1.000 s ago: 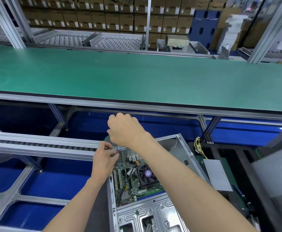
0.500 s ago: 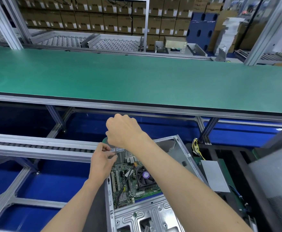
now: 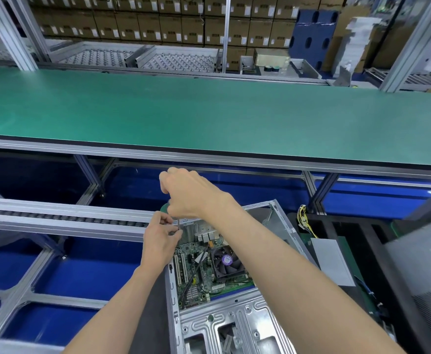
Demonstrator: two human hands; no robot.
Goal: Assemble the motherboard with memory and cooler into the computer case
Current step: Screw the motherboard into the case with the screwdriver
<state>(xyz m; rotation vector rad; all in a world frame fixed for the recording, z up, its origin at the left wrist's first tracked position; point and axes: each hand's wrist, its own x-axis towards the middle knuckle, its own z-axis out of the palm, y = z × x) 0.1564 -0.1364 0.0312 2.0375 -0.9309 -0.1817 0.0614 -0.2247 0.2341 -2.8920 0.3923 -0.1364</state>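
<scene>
Your right hand (image 3: 188,194) gripped the screwdriver (image 3: 178,224) while your left hand (image 3: 160,238) pinched its shaft above the case (image 3: 280,221).

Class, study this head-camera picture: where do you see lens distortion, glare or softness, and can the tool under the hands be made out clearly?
Head view: the wide lens bows the green bench edge; overhead light glares on the computer case metal; far boxes look soft. The right hand hides most of the screwdriver; the left hand pinches its thin shaft; the tip cannot be made out.
</scene>
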